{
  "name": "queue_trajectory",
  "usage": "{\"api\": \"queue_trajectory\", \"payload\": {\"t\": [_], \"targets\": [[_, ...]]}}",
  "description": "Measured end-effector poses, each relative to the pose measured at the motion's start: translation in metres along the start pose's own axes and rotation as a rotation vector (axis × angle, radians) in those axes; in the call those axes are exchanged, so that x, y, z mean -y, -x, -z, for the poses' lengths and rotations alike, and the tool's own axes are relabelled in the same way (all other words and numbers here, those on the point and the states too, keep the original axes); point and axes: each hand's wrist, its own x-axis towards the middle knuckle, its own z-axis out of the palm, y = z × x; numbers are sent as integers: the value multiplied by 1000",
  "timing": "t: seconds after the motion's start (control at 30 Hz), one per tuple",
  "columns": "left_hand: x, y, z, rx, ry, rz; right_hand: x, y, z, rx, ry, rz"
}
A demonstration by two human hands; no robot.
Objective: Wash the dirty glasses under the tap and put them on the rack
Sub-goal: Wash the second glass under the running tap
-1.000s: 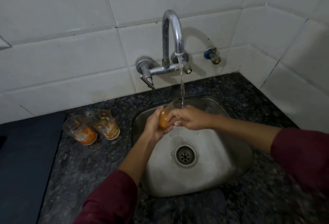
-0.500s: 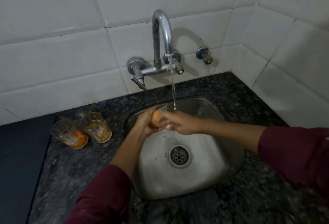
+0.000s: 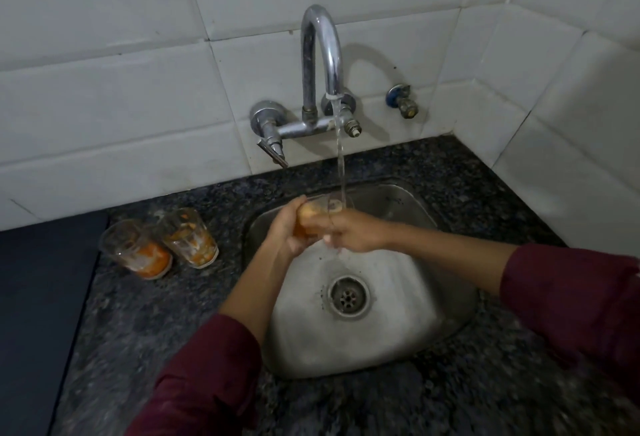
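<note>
**Wet glass, slippery grip**

We hold one dirty glass point(image 3: 313, 219) over the sink point(image 3: 398, 331), under the tap point(image 3: 320, 65) stream: left hand point(image 3: 285, 231) wrapped round it, right hand point(image 3: 353, 233) gripping its far side. Wet, it could slip and crack against the steel. Two orange-stained glasses point(image 3: 161, 241) wait near the sink's left rim on the counter point(image 3: 138, 314). No rack is in view.
</note>
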Motion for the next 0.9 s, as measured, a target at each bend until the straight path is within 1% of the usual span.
{"api": "queue_trajectory", "payload": {"t": [0.03, 0.07, 0.1, 0.13, 0.17, 0.2, 0.23, 0.27, 0.3, 0.33, 0.37, 0.4, 0.43, 0.47, 0.5, 0.53, 0.57, 0.6, 0.63, 0.67, 0.7, 0.73, 0.77, 0.8, 0.83, 0.87, 0.9], "targets": [[2, -3, -1, 13, 42, -85, 8, 0, 2, -11, -361, -57], [4, -6, -3, 10, 71, -169, 12, -1, 3, -6, -660, -101], [5, -8, -4, -8, 80, -228, 14, -3, 1, 12, -833, -139], [4, -7, -6, -42, 67, -243, 12, -6, -2, 14, -806, -139], [2, -6, -9, -69, 46, -232, 12, -5, -4, 25, -617, -112], [-1, -5, -10, -84, 15, -202, 10, -3, -7, 44, -290, -71], [-3, -5, -12, -102, -24, -171, 6, -2, -9, 51, 112, -60], [-4, -3, -13, -119, -62, -142, 2, -4, -9, 19, 490, -74], [-3, -2, -13, -134, -77, -114, -1, -5, -9, -32, 738, -138], [-2, -1, -12, -132, -60, -91, -3, -7, -7, -68, 871, -204], [-1, 1, -11, -115, -29, -85, 1, -8, -6, -84, 880, -224], [-1, 2, -10, -84, 7, -103, 3, -11, -4, -61, 785, -190], [-1, 1, -9, -46, 37, -137, 6, -12, 0, -20, 550, -141], [1, -1, -9, -23, 58, -176, 8, -14, 3, 30, 202, -120], [2, -3, -9, -37, 56, -205, 13, -14, 3, 67, -118, -138], [2, -3, -9, -74, 30, -219, 12, -16, 0, 114, -265, -180], [2, -2, -11, -107, 2, -222, 10, -17, -2, 151, -214, -173], [2, 0, -14, -120, -25, -209, 3, -18, -4, 175, -16, -160], [4, 0, -15, -133, -47, -187, -1, -16, -8, 206, 246, -186], [5, 2, -16, -151, -64, -158, -7, -16, -10, 140, 537, -172], [7, 2, -16, -177, -72, -124, -7, -11, -12, 35, 754, -152], [9, 3, -15, -184, -62, -89, -10, -8, -12, -55, 863, -137], [9, 3, -13, -171, -36, -53, -12, -8, -10, -107, 905, -105], [11, 4, -10, -143, -11, -25, -10, -8, -10, -122, 885, -109], [12, 3, -7, -100, 12, -12, -6, -7, -8, -106, 763, -147], [13, 4, -5, -66, 33, -12, -5, -10, -7, -46, 529, -206], [14, 3, -3, -50, 54, -24, -2, -12, -6, 47, 158, -236]]}}
